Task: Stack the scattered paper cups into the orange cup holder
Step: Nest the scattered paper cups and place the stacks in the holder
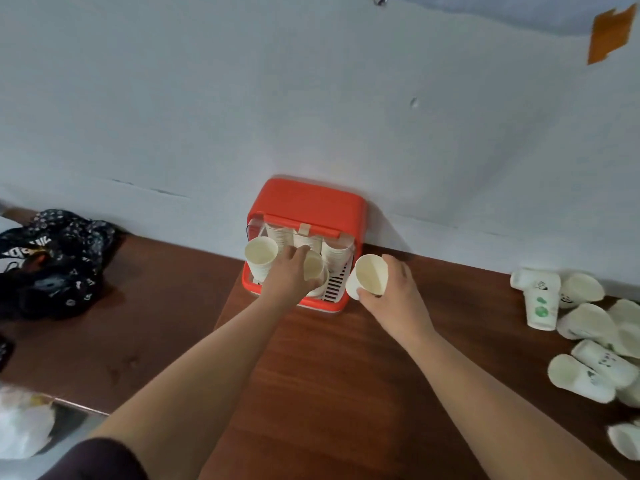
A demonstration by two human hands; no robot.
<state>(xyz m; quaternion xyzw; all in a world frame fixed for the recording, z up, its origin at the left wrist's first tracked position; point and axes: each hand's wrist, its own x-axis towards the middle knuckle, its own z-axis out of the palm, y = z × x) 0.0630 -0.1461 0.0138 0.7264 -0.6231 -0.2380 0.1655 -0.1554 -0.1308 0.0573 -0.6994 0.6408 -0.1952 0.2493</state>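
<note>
Nearest, the right hand [394, 292] grips a paper cup [367, 277] just beside the orange cup holder [306, 202]. Further in, the left hand [287, 273] clasps another cup [314, 268] inside the holder, among stacked cups [334, 254]. Loose cups [588, 327] lie on the wooden table [329, 375], far right.

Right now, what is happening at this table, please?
A person is loading paper cups into the orange cup holder against the wall. The left hand sets a cup into the middle stack, while the right hand holds another cup beside it. More loose cups lie at right.
</note>
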